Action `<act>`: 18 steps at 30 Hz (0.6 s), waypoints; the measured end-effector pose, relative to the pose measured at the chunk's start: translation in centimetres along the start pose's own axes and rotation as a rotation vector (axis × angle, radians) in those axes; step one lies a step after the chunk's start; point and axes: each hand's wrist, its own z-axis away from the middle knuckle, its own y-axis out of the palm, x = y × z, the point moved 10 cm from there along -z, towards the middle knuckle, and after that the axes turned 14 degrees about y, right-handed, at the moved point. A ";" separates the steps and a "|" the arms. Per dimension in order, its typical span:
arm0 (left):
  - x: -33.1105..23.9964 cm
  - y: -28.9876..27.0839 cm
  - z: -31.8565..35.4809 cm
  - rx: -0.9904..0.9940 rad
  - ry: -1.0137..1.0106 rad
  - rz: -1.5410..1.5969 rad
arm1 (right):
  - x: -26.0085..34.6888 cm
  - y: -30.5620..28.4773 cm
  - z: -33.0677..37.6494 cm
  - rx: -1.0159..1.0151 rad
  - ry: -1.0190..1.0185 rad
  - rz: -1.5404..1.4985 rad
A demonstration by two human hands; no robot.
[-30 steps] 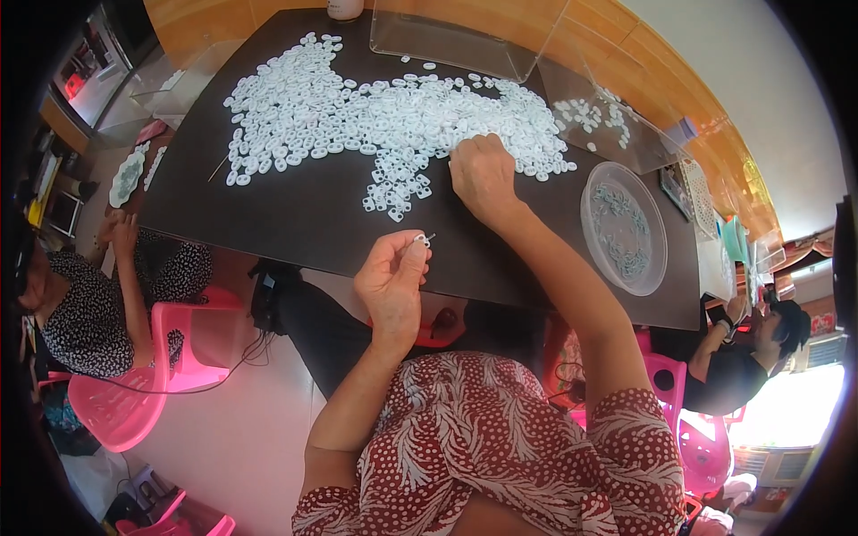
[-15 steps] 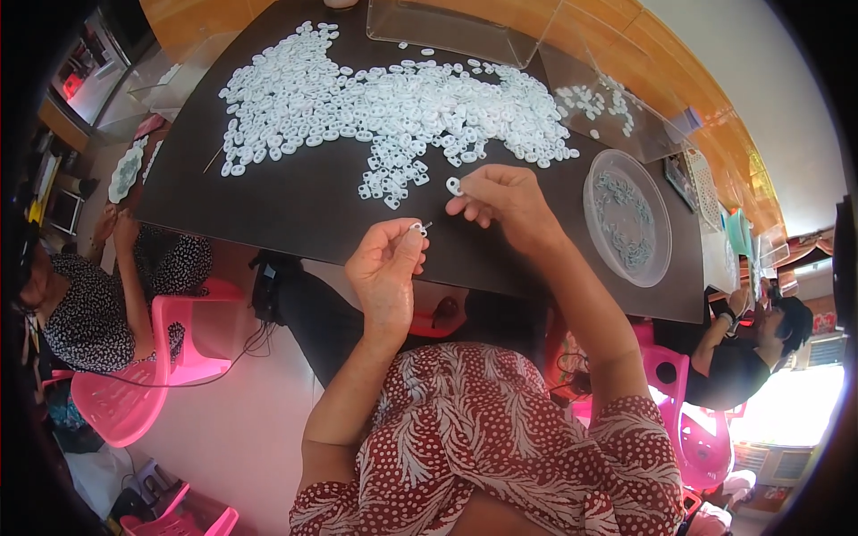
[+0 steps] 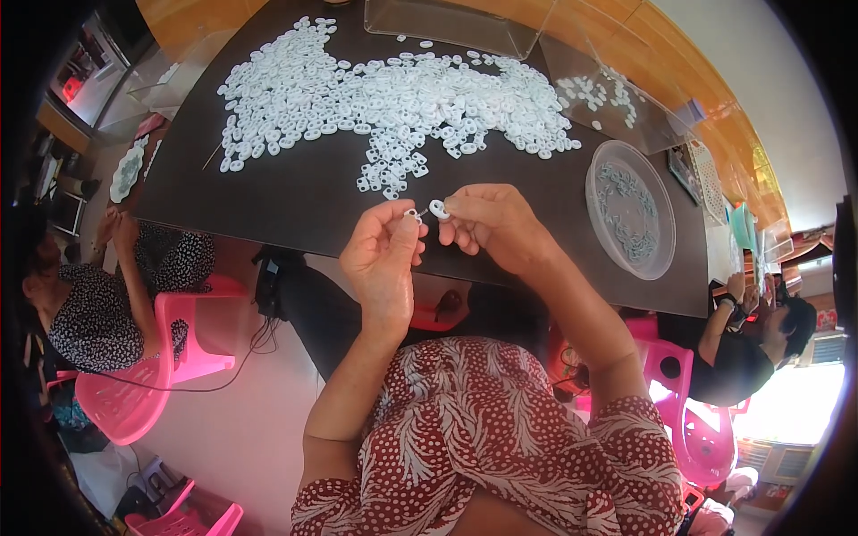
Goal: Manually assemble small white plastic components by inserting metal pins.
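Thumb and fingers of my left hand (image 3: 382, 259) pinch a small white piece with holes (image 3: 412, 215); a thin grey bit juts from it toward the right. Just beside it, my right hand (image 3: 502, 230) pinches a white oval ring (image 3: 439, 209) by its edge. The ring is very near the tip of the grey bit; whether they touch I cannot tell. Beyond both hands, a small cluster of squarish white two-hole pieces (image 3: 389, 165) adjoins a wide pile of white oval pieces (image 3: 429, 98) on the dark table (image 3: 295, 201).
A round clear tray (image 3: 667, 241) with small grey-green pieces stands on the right. Clear bins (image 3: 447, 37) line the back, one with scattered white pieces (image 3: 594, 93). A thin stick (image 3: 212, 157) lies left of the pile. Other people sit at both sides on pink chairs (image 3: 134, 397).
My right hand has moved left and slightly down, bringing the ring close to the piece in my left hand. My left hand has shifted slightly up and left.
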 end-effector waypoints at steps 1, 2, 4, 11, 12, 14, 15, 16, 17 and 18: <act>0.0 0.0 0.1 0.000 -0.001 0.000 | -0.1 0.2 0.1 0.000 0.001 -0.001; 0.0 0.1 0.2 -0.006 -0.001 0.001 | 0.2 0.2 0.3 -0.040 -0.027 0.069; 0.1 0.0 0.2 -0.014 0.000 0.003 | 0.6 0.5 0.8 -0.079 -0.054 0.139; -0.5 -0.3 -0.4 -0.031 0.101 -0.055 | 1.6 1.9 1.8 -0.141 -0.195 0.443; -0.5 -0.4 -0.4 -0.029 0.105 -0.070 | 1.6 1.8 1.8 -0.157 -0.208 0.458; -0.2 -0.4 -0.3 -0.029 0.093 -0.058 | 1.6 1.5 1.8 -0.173 -0.224 0.432; -0.1 -0.4 -0.3 -0.030 0.082 -0.047 | 1.8 1.3 1.9 -0.190 -0.239 0.407; 0.0 -0.4 -0.2 -0.029 0.081 -0.046 | 1.7 1.3 1.9 -0.191 -0.239 0.407; 0.4 -0.3 -0.1 -0.034 0.057 -0.029 | 1.9 0.9 2.0 -0.227 -0.253 0.362; 0.7 -0.2 0.0 -0.039 0.033 -0.013 | 2.0 0.4 2.1 -0.263 -0.268 0.316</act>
